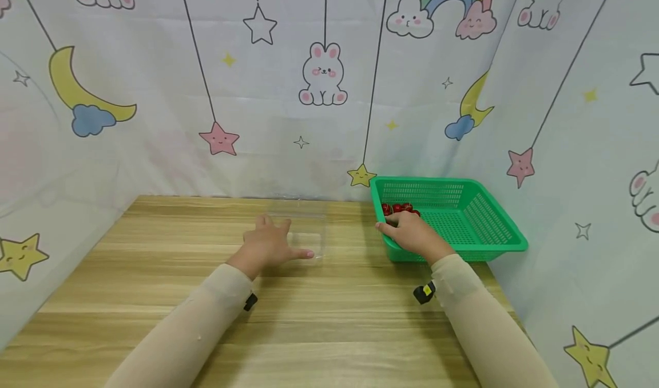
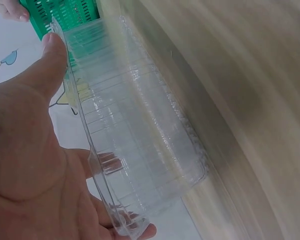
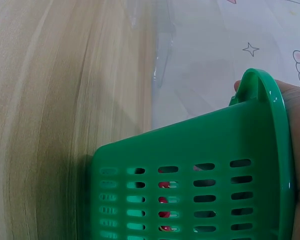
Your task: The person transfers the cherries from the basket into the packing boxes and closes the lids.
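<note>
A clear plastic box [image 1: 309, 240] stands on the table at the back centre. My left hand [image 1: 268, 244] spans it and holds it at the rim. In the left wrist view the thumb [image 2: 54, 50] lies against one end of the box's rim, and the fingers bend round the other end. A green slotted basket [image 1: 507, 233] sits to the right. My right hand [image 1: 416, 236] grips its left rim, thumb outside and fingers inside. Small round red fruits [image 1: 397, 208], perhaps cherries, lie by those fingers in the basket's left end. The right fingertips are partly hidden.
The wooden table [image 1: 329, 319] reaches back to a white cloth [image 1: 288, 165] printed with rabbits, stars and moons. Another stretch of cloth [image 1: 566, 205] stands close to the basket's right side. Each wrist carries a small black camera [image 1: 424, 293].
</note>
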`<action>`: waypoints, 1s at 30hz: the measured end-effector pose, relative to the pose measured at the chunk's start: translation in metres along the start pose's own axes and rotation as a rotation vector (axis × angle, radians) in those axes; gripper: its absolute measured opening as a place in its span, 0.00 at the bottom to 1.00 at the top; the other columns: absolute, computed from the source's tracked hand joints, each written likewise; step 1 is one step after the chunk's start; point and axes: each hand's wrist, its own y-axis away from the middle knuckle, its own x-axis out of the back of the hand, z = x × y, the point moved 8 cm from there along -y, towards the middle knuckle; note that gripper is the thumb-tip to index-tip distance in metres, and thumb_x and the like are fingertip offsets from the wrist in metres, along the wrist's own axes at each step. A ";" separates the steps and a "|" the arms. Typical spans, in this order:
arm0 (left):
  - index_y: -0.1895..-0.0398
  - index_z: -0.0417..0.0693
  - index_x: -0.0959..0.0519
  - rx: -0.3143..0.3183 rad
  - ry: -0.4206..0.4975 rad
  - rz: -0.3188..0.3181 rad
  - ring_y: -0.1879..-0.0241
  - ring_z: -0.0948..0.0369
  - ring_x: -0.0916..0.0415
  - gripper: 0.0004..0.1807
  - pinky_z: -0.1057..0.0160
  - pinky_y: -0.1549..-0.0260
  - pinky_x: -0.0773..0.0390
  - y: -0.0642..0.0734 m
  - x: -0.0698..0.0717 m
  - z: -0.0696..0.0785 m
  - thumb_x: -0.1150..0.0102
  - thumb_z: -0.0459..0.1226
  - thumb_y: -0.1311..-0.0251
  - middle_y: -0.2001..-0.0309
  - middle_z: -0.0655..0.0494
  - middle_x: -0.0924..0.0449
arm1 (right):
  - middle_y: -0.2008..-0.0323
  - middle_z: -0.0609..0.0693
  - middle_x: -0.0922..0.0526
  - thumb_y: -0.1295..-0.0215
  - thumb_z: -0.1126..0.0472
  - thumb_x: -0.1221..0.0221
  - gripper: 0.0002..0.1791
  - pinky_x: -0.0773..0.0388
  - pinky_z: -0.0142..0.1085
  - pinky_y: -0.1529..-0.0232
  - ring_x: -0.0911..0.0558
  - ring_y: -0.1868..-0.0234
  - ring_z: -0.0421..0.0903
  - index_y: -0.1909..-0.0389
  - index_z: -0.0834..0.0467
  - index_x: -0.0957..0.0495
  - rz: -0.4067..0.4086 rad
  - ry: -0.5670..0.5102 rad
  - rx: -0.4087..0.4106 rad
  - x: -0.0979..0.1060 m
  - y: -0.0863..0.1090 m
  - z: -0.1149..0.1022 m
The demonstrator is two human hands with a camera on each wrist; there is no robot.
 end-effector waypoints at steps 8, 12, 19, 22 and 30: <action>0.06 0.49 0.42 0.020 0.006 0.001 0.11 0.31 0.52 0.70 0.21 0.33 0.23 0.000 -0.003 0.006 0.37 0.83 0.40 0.12 0.20 0.51 | 0.20 0.62 0.21 0.12 0.31 0.46 0.42 0.22 0.67 0.22 0.21 0.21 0.66 0.16 0.59 0.25 0.000 -0.005 0.004 0.000 0.001 -0.001; 0.05 0.49 0.44 0.019 0.029 0.009 0.10 0.31 0.54 0.71 0.18 0.32 0.24 0.000 -0.005 0.009 0.36 0.82 0.39 0.11 0.20 0.53 | 0.20 0.62 0.21 0.13 0.31 0.46 0.42 0.22 0.67 0.22 0.21 0.20 0.66 0.16 0.59 0.25 0.002 0.001 0.000 0.000 0.000 0.000; 0.03 0.51 0.56 0.001 0.086 -0.007 0.09 0.30 0.57 0.74 0.22 0.34 0.19 0.001 -0.004 0.005 0.38 0.83 0.38 0.10 0.21 0.60 | 0.19 0.61 0.22 0.13 0.30 0.46 0.43 0.23 0.67 0.22 0.22 0.20 0.66 0.16 0.58 0.26 -0.011 -0.006 -0.012 -0.003 0.001 0.001; 0.04 0.47 0.54 -0.073 0.084 -0.029 0.10 0.27 0.56 0.72 0.23 0.27 0.24 -0.001 0.006 -0.001 0.36 0.79 0.35 0.09 0.22 0.58 | 0.19 0.61 0.22 0.13 0.30 0.46 0.43 0.23 0.67 0.22 0.22 0.19 0.66 0.16 0.58 0.26 -0.010 -0.010 -0.008 -0.004 0.000 0.001; 0.06 0.48 0.43 -0.299 0.170 -0.123 0.09 0.28 0.57 0.65 0.23 0.15 0.42 -0.010 0.035 -0.024 0.14 0.55 0.38 0.07 0.32 0.58 | 0.21 0.61 0.20 0.12 0.32 0.46 0.41 0.22 0.67 0.22 0.21 0.21 0.66 0.17 0.58 0.25 0.006 -0.002 0.005 0.000 0.000 -0.001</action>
